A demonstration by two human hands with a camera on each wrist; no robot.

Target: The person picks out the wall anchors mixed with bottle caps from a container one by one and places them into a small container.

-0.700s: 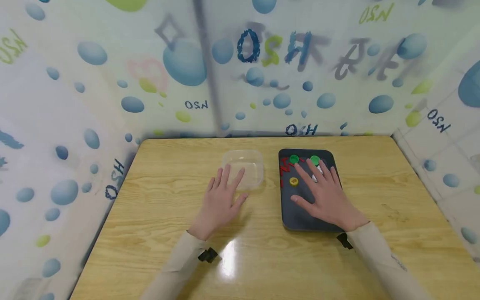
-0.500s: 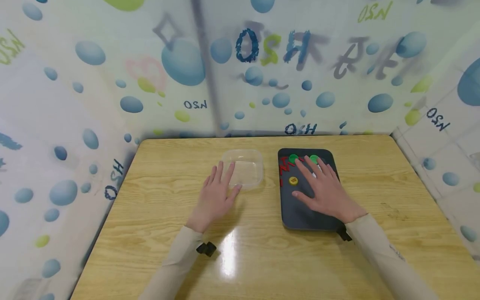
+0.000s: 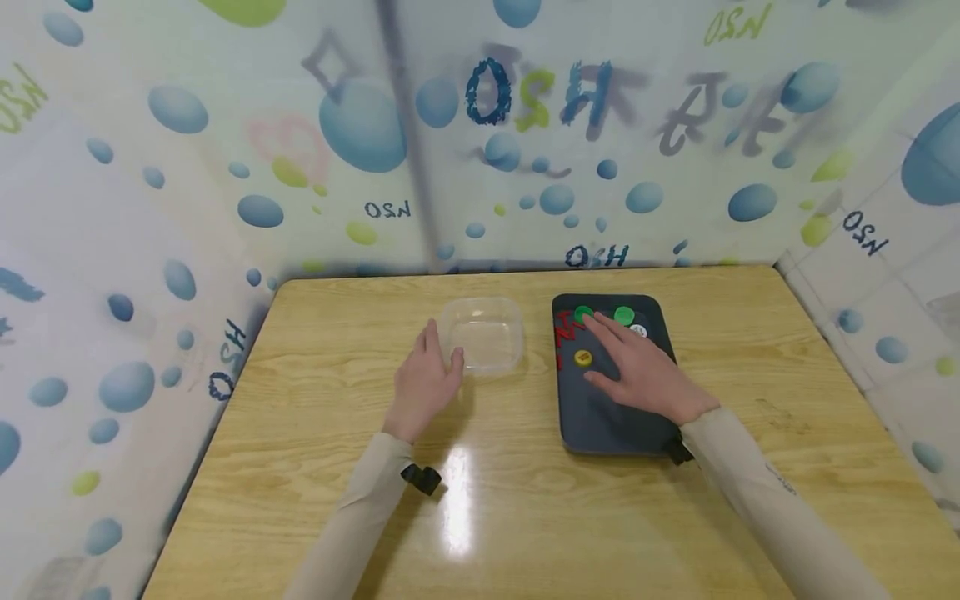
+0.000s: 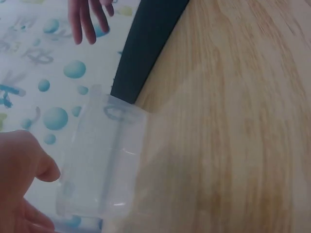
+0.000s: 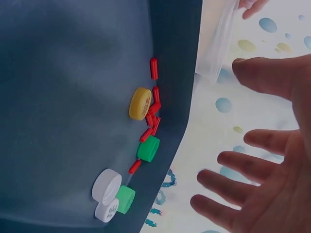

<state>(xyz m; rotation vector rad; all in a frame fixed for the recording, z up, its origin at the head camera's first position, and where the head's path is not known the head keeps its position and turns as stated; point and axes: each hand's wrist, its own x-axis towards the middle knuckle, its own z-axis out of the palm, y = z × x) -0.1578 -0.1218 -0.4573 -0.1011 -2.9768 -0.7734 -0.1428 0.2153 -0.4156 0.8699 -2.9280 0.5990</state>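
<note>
My left hand is at the near left corner of a clear plastic container, its thumb spread from its fingers and nothing held. In the left wrist view, the thumb is right at the container's side wall. Over the dark tray hovers my right hand, fingers extended and holding nothing. Inside the tray, the right wrist view shows a yellow bottle cap, green caps, white caps and several small red tube-like pieces along one wall.
Both containers rest on a wooden table, the tray to the right of the clear one with a strip of wood between. A wall covering with blue and green spots rises behind the table and on both sides.
My left hand's fingers have drawn together, and it has shifted left to the container's left side. My right hand has moved slightly left and up over the tray, uncovering a white cap.
</note>
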